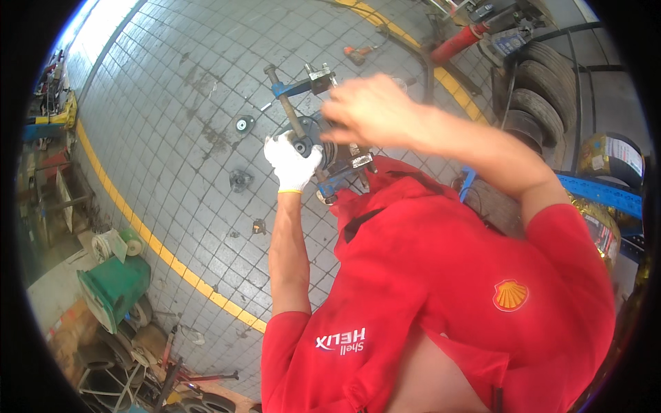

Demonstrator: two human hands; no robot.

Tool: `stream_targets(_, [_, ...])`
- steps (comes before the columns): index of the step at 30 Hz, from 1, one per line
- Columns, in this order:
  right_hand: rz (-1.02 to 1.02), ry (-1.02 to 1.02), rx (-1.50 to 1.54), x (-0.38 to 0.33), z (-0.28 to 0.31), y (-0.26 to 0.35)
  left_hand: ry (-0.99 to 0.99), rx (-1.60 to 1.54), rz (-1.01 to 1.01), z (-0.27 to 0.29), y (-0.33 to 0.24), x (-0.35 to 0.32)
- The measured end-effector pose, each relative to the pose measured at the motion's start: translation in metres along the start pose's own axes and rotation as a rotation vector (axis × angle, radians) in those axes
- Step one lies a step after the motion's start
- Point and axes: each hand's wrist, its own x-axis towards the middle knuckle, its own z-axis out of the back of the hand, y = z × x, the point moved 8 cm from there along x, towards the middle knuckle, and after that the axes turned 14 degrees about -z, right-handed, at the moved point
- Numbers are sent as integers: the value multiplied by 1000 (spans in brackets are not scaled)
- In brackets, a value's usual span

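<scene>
In front of me is a spring compressor with blue arms (292,88) and a long threaded rod (286,104). A coil spring (330,153) sits in it, with a dark round metal plate (310,129) at its end. My left hand (292,164), in a white glove, is closed around the near left side of the plate, beside a central nut (301,146). My bare right hand (365,112) hovers over the far right side of the compressor. It is smeared by motion; whether its fingers hold anything is hidden.
On the tiled floor lie a round black mount (243,124), a greyish crumpled-looking piece (239,180), a small dark part (258,226) and an orange-red power tool (359,54). Tyres (540,89) stand at the right. A green bin (116,292) is at the left.
</scene>
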Motion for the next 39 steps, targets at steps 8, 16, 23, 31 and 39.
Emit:
stream_targets(8, [-777,119,228,56,-30,-209,2,18,21,-3,8,-4])
stream_targets(16, [-1056,-29,551,-161,-3,-186,-66,16,-43,-3,17,-3])
stream_targets(23, [-673,186,215,-171,14,-89,-196,4,-144,-3,15,2])
stream_targets(31, [-646,386,473,-167,-3,-67,-224,-10,-43,-7,26,1])
stream_targets(39, [-600,59,353,-116,15,-189,-101,-18,-27,-3,17,7])
